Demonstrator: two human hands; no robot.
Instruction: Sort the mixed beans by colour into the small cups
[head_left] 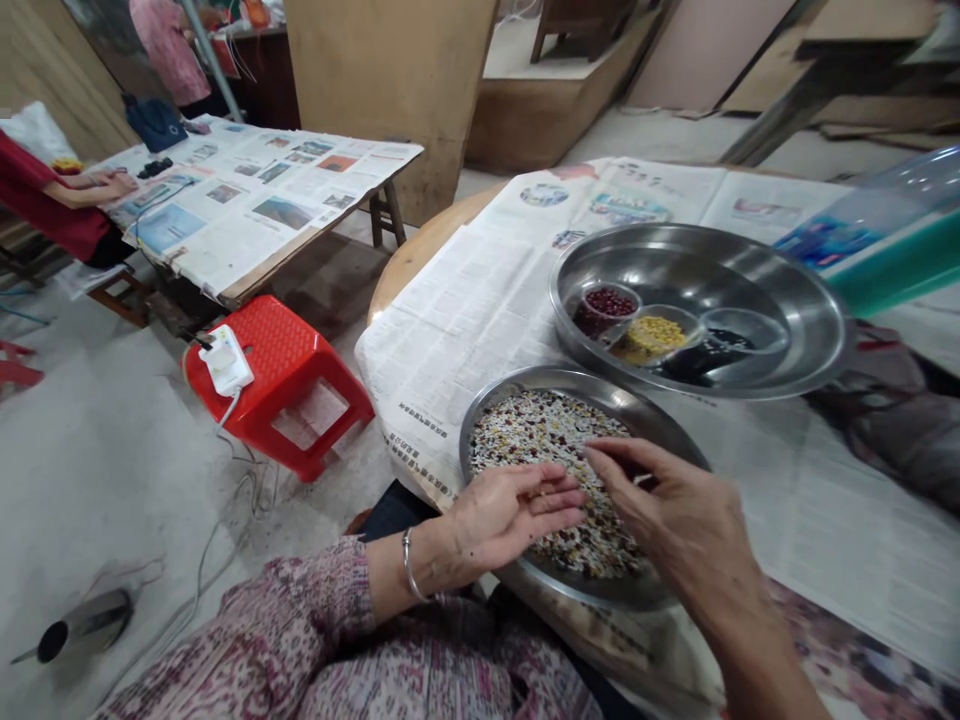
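Note:
A steel basin [679, 590] on the near table edge holds a mix of white grains with red, yellow and black beans. Over its front left part, my left hand [499, 510] lies palm up with fingers stretched out; a few small yellowish bits seem to rest by the fingers. My right hand [675, 510] hovers over the basin's right side, thumb and fingertips pinched together, and what they hold is too small to make out. Behind stands a larger steel basin [817, 345] with plastic cups of red beans [609, 302], yellow beans [654, 338] and black beans [724, 345].
Newspaper [457, 340] covers the round table. A green and clear plastic object [900, 265] and a grey bag [892, 430] lie at right. On the left, a red stool [289, 355] carries a power strip [226, 360]. People are at another newspaper-covered table [240, 230].

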